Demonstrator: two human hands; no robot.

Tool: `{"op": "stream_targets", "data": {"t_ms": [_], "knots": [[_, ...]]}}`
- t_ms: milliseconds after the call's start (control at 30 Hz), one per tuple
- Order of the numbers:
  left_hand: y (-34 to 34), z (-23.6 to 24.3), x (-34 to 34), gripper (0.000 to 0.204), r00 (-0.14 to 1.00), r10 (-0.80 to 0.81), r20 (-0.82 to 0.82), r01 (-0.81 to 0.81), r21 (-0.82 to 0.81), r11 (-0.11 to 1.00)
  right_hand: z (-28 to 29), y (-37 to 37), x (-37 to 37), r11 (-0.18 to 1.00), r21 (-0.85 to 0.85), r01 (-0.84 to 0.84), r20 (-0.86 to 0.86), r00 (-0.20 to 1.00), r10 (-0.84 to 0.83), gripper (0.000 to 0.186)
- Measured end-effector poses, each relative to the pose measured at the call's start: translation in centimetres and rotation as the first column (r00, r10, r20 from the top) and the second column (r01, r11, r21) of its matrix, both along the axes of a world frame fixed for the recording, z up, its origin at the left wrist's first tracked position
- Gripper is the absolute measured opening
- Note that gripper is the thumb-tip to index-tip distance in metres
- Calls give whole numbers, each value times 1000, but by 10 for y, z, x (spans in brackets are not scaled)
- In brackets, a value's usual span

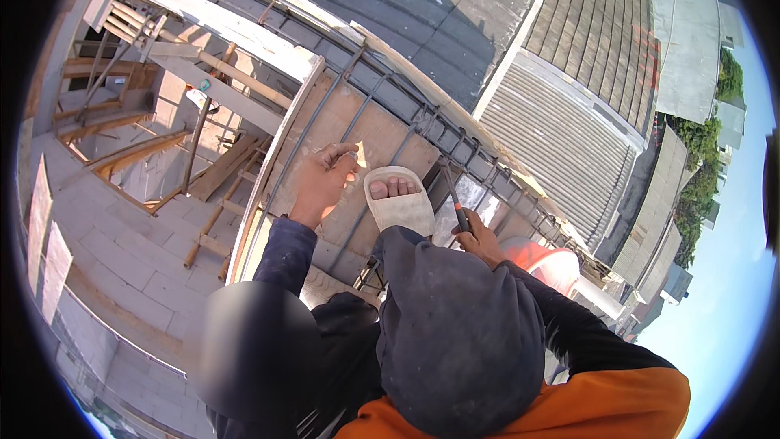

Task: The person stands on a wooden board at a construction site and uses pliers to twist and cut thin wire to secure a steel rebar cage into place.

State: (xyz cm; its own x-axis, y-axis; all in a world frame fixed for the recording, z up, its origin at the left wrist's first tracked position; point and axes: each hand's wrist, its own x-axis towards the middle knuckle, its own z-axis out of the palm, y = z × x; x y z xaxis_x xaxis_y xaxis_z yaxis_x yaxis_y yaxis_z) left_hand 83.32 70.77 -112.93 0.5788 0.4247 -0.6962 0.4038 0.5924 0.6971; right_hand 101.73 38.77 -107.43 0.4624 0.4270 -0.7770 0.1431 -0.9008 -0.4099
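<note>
My left hand (pixel 321 187) is raised over a tan plywood board (pixel 337 236) crossed by steel bars, its fingers curled together; whatever they hold is unclear, beside a small pale scrap. My right hand (pixel 479 240) grips a pincer-like tool (pixel 460 215) with a black and orange handle, its metal end among the tied rebar (pixel 439 130) along the beam form. Between my hands, my foot in a cream sandal (pixel 398 203) rests on the board.
At left is a drop to a lower level with timber props (pixel 187 154) and what looks like a person (pixel 199 97). Roofs (pixel 577 154) lie beyond the rebar. A red-orange rounded object (pixel 552 260) is right of my right hand. Trees and sky edge the far right.
</note>
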Motion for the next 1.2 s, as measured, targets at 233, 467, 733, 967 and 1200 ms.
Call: {"op": "stream_targets", "data": {"t_ms": [233, 467, 733, 967, 1200], "knots": [[-60, 21, 42, 38, 990, -79, 120, 110, -287, 952, 52, 74, 19, 995, 71, -71, -324, 942, 91, 44], [-27, 34, 69, 29, 949, 311, 40, -237, -561, 793, 64, 161, 23, 990, 80, -117, -316, 939, 137, 45], [-7, 15, 94, 34, 880, 447, 160, -250, -645, 722, 128, 245, 81, 757, -44, -652, 145, 746, 650, 44], [-11, -10, 117, 33, 820, 571, 49, -377, -704, 602, 130, 299, 74, 513, -236, -825, 368, 413, 833, 31], [-3, -23, 128, 36, 824, 561, 77, -349, -711, 610, 123, 307, 77, 529, -285, -799, 417, 394, 819, 31]]}}
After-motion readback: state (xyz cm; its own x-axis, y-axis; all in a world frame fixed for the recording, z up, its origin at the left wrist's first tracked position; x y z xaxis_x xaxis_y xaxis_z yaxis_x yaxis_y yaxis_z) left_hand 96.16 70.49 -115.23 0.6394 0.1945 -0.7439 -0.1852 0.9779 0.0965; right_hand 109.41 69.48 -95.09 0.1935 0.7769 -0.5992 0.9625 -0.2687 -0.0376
